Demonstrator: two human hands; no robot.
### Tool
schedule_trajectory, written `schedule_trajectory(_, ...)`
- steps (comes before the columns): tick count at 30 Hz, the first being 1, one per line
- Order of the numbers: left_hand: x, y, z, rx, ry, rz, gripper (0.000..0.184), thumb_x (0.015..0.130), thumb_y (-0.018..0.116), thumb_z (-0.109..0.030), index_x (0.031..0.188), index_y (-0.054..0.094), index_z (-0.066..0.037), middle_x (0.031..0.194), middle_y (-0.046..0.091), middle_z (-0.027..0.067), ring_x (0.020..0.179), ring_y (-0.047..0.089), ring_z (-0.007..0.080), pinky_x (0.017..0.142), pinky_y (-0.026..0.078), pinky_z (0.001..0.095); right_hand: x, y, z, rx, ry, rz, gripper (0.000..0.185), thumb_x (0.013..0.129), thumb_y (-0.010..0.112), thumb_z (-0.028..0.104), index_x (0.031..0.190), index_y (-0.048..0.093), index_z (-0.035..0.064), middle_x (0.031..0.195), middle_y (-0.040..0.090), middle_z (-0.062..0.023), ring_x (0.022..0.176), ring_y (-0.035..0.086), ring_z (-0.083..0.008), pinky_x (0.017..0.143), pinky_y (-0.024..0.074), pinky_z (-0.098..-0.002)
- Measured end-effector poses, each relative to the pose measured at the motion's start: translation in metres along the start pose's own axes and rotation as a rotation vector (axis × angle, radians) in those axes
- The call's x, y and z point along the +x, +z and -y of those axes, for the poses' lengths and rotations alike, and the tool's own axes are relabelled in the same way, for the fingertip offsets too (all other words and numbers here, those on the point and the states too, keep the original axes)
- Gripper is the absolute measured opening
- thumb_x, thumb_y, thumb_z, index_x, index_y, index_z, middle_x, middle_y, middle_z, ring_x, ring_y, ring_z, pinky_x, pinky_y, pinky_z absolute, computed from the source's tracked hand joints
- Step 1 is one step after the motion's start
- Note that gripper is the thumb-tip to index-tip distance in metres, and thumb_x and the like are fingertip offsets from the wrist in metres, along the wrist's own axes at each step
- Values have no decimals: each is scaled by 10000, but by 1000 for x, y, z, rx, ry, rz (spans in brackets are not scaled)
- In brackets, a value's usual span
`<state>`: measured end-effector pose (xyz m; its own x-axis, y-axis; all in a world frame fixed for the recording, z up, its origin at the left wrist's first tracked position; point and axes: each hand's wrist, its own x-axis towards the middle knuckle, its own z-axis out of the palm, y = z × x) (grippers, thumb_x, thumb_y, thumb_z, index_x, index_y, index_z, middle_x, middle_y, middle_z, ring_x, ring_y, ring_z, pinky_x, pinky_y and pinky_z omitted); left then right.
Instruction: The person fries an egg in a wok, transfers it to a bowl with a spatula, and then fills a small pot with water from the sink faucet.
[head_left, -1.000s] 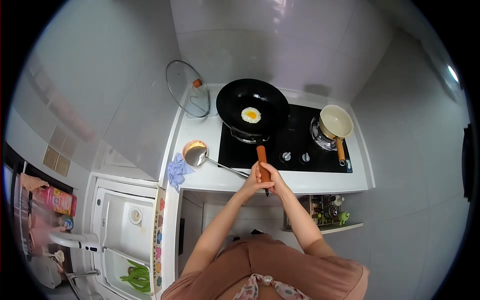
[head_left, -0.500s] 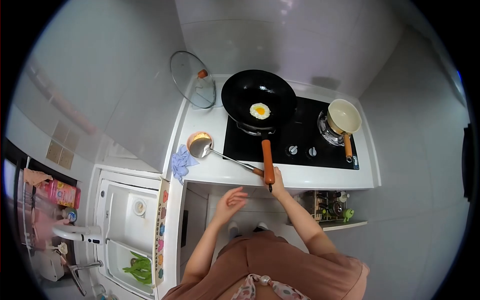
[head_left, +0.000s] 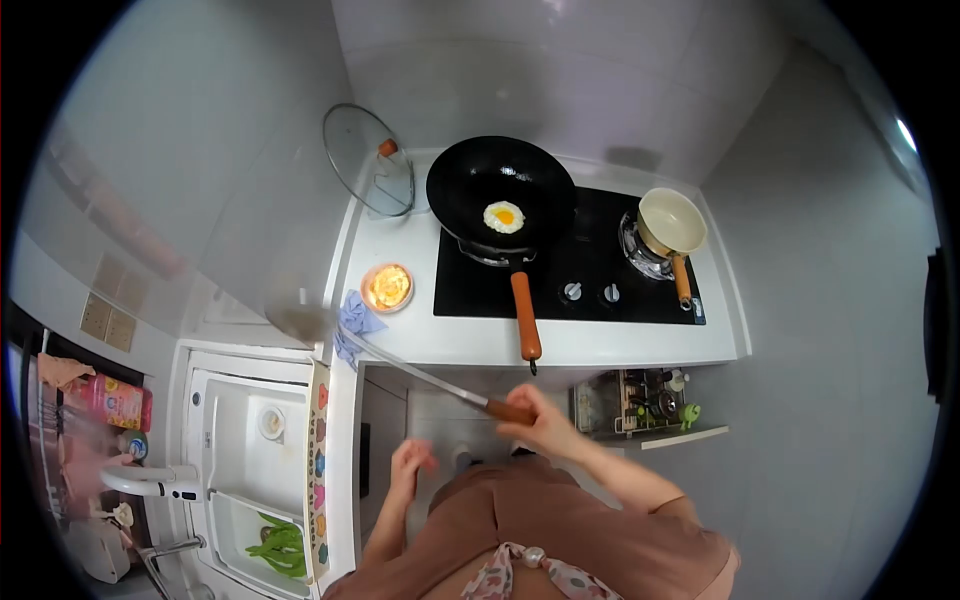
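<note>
My right hand [head_left: 540,424] is closed round the wooden end of a long-handled metal spatula [head_left: 425,375]. The spatula reaches left past the counter's front edge, its blurred head near the blue cloth [head_left: 357,325]. My left hand [head_left: 411,462] hangs below the counter, its fingers partly curled and blurred; whether they are open or closed is unclear. A fried egg [head_left: 504,217] lies in the black wok [head_left: 470,185] on the left burner. The wok's orange handle [head_left: 525,315] points towards me, untouched. A bowl [head_left: 387,288] with yellow-orange contents stands left of the stove.
A cream pot [head_left: 672,222] sits on the right burner. The glass lid [head_left: 350,165] stands upright at the back left. At the left is a sink [head_left: 250,450] with green vegetables [head_left: 280,547]. An open drawer [head_left: 685,436] juts out below the counter at the right.
Both hands have come off the wok handle. My right hand has taken up the spatula and lifted it off the bowl, towards the left and me. My left hand has moved left and down.
</note>
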<state>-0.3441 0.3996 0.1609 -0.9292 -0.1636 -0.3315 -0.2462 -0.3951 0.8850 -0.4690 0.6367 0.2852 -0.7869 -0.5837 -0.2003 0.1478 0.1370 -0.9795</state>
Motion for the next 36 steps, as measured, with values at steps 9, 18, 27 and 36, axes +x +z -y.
schedule_trajectory(9, 102, 128, -66, -137, -220, 377, 463, 897, 462, -327, 1231, 316, -41, 1142, 473, 145, 1001, 532, 235, 836, 460, 368, 6, -130, 174, -704, 73, -504, 303, 812, 594, 324, 827, 537, 26, 587, 518, -2, 540, 486, -87, 514, 387, -254)
schedule_trajectory(18, 138, 193, -44, -678, -398, 447, 253, 858, 559, -263, 982, 425, -88, 979, 516, 72, 785, 497, 131, 634, 432, 248, 99, -189, 230, -1096, 463, -341, 182, 688, 616, 151, 712, 535, -10, 518, 518, -71, 406, 446, -123, 364, 351, -266)
schedule_trajectory(27, 136, 191, -55, -662, -396, 364, 187, 850, 579, -207, 940, 443, -114, 835, 511, 28, 543, 355, 57, 485, 302, 197, 149, -188, 219, -1112, 598, -171, 246, 718, 616, 174, 562, 531, 3, 494, 527, -68, 392, 452, -130, 358, 346, -251)
schedule_trajectory(36, 131, 193, -59, -668, -393, 321, 169, 858, 563, -183, 978, 469, -109, 829, 511, 19, 557, 357, 61, 495, 299, 206, 119, -180, 144, -851, 452, -301, 218, 795, 592, 190, 826, 525, -15, 629, 532, -51, 431, 482, -113, 367, 383, -252)
